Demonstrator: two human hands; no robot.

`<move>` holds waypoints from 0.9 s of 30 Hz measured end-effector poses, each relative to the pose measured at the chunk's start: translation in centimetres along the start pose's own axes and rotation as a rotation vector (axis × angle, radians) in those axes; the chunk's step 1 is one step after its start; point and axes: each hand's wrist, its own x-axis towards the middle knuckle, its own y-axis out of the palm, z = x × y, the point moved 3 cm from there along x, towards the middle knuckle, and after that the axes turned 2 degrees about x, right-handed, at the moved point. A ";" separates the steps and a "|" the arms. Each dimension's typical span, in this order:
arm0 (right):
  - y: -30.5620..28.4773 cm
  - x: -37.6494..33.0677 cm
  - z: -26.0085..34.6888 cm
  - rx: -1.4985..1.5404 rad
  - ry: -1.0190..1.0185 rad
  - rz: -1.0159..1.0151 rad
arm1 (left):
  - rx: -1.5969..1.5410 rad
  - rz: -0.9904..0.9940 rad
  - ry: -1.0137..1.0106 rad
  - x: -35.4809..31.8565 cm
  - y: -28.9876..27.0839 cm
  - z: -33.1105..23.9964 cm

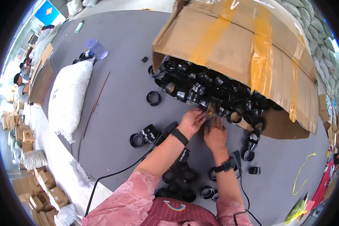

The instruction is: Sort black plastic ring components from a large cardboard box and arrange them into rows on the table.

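A large cardboard box (248,52) lies tipped on its side on a grey table (120,98), and several black plastic rings (203,88) spill from its mouth. My left hand (191,121) reaches to the edge of that pile, fingertips touching a black ring (204,106). My right hand (215,135) lies beside it, fingers curled near a small tan piece at the pile's edge; whether it grips anything is hidden. Both wrists wear black bands. More black rings (179,177) lie under my forearms.
Loose rings (153,98) and a short stack (143,136) lie left of my hands, others (251,150) to the right. A white sack (69,94) lies at the table's left. A black cable (120,171) runs off the front edge. People and small cartons stand at far left.
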 end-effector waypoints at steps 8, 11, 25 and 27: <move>-0.2 -3.5 -0.6 -0.069 -0.049 0.050 | -0.151 -0.164 0.412 0.7 -2.4 -5.8; -0.4 -3.9 -0.5 -0.011 -0.053 0.049 | -0.204 -0.108 0.366 1.0 -1.2 -6.3; -10.1 -12.5 -8.4 0.052 0.231 -0.511 | 0.176 -0.108 0.542 -6.2 -0.2 -2.5; -9.5 -11.5 -13.9 -0.119 0.449 -0.627 | 0.724 0.161 0.639 -6.9 0.6 0.9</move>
